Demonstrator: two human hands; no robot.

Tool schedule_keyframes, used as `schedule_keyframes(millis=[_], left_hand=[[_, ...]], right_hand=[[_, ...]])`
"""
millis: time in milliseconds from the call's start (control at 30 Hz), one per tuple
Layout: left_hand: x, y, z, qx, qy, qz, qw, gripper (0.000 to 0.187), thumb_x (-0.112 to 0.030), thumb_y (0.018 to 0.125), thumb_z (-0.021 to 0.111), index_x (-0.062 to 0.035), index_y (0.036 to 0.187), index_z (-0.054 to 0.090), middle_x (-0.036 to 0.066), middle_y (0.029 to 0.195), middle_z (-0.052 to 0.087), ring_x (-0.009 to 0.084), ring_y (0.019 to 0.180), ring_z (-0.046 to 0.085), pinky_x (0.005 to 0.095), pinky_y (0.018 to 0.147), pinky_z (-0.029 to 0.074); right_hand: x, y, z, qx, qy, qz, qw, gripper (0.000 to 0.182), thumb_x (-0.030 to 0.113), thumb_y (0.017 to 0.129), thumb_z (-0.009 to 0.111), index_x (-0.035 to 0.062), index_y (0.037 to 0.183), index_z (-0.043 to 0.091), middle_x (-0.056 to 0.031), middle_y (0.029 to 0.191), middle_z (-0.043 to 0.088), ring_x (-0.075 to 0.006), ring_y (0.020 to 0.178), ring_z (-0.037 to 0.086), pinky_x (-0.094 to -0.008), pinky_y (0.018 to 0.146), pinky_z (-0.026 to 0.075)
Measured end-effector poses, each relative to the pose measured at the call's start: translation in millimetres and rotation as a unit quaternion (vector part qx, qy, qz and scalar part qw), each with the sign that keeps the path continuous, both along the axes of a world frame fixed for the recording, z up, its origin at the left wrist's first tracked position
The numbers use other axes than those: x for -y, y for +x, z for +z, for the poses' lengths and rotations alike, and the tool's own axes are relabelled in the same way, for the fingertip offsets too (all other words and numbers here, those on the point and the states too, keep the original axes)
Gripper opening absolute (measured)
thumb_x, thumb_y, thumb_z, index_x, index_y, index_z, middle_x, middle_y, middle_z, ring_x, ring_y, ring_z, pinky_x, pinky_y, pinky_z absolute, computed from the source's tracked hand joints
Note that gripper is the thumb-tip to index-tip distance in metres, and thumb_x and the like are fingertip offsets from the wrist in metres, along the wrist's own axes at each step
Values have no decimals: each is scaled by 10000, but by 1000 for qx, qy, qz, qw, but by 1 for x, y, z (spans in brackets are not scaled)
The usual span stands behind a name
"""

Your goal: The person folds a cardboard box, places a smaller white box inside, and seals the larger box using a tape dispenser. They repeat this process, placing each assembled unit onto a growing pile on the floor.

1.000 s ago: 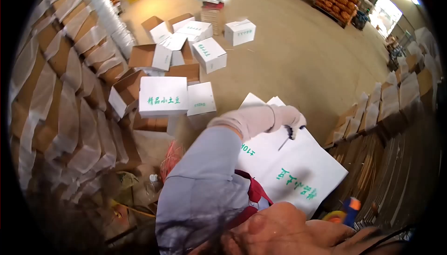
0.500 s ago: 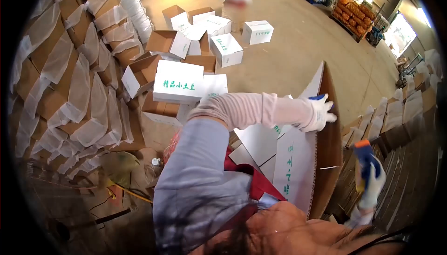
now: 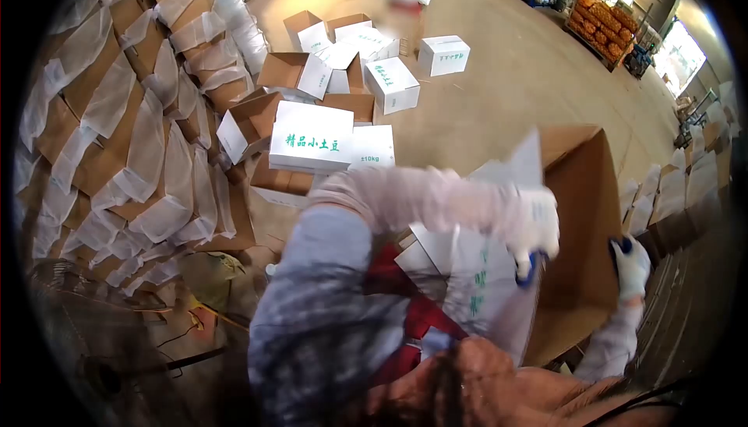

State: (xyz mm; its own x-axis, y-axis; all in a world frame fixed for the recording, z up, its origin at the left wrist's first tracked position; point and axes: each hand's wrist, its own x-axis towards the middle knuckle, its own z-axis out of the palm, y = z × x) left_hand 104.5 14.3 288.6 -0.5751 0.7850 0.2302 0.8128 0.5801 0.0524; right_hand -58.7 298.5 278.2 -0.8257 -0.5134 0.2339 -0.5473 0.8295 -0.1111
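Note:
A large cardboard box [image 3: 580, 224], white outside and brown inside, stands opened out in front of me, its brown inner walls showing. My left hand [image 3: 536, 228], in a white glove with blue on the palm side, is closed on the box's white left edge, slightly blurred. At the far right edge, my right hand [image 3: 633, 267], gloved the same way, has its fingers curled against the brown wall. Beneath my left arm lie white cardboard sheets [image 3: 440, 248] with green print.
White cartons [image 3: 312, 137] with green characters lie in a loose pile ahead. Brown-and-white folded cartons [image 3: 109, 139] are stacked high on the left, with more stacked cartons [image 3: 686, 185] at right. Netted orange sacks [image 3: 601, 28] stand on a pallet farther back. A cable [image 3: 222, 315] runs along the lower left.
The flat cardboard has spread into an open box. My left hand has moved down and closed on its edge. My right hand has risen to the right edge; the orange-ended object it held no longer shows.

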Motion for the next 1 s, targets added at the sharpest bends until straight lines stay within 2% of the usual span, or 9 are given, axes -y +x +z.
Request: schedule_keyframes(millis=[67,100,267,333,500,600,800,933,1000], left_hand=[[58,-94,-89,136,-115,-107,978,449,-506,643,712,-133,890,689,26,754,664,193,759,639,325,662,495],[60,-34,4,257,-74,126,955,398,-445,692,724,-141,947,688,10,842,681,158,785,642,307,674,501],[7,-51,3,599,59,10,799,528,-540,779,643,-53,982,653,91,910,664,184,818,645,301,684,526],[-65,-12,16,536,-1,80,841,586,-580,804,582,-34,1010,631,112,881,658,214,817,647,341,679,539],[-137,18,-40,301,-102,-148,936,423,-425,806,631,-40,978,660,213,910,640,354,824,612,418,674,491],[-106,-60,-129,711,-44,22,702,418,-433,753,665,-51,922,667,182,887,650,332,826,616,426,723,487],[-107,-48,-76,382,-336,13,861,473,-413,718,674,-15,972,645,167,922,655,316,858,619,428,739,480],[-48,-69,-23,-160,-148,195,956,481,-415,702,695,-42,995,611,136,920,646,291,909,607,411,777,476],[-8,-108,6,-57,-81,359,928,479,-447,716,688,-41,957,612,146,906,653,288,903,624,398,769,499]], right_hand=[[-60,29,-6,-46,6,11,999,333,275,756,694,51,997,640,-162,921,642,-332,859,606,-396,767,474],[-80,41,-13,-65,9,29,997,336,243,735,717,55,1002,637,-164,926,637,-341,856,603,-404,773,473],[-61,100,-38,-104,5,46,993,333,217,712,719,68,996,630,-136,861,602,-306,779,598,-382,720,468],[-44,109,-22,-20,16,-9,1000,325,250,725,704,74,991,640,-137,839,600,-303,790,603,-381,721,469],[-37,112,-15,-28,54,-21,998,327,284,753,681,68,996,649,-142,854,614,-307,788,607,-374,712,470],[-41,112,-23,-6,-15,-23,1000,331,312,764,665,65,984,647,-140,835,620,-315,765,611,-404,710,472],[-13,121,-15,-65,54,-29,996,317,258,747,679,59,992,643,-136,861,607,-308,797,601,-391,720,468],[-27,116,-25,-66,21,-50,996,330,258,726,699,66,989,643,-132,862,611,-302,795,605,-385,722,473],[-28,119,-25,-56,18,-57,997,338,262,724,702,67,993,643,-130,860,612,-301,791,606,-384,719,474]])
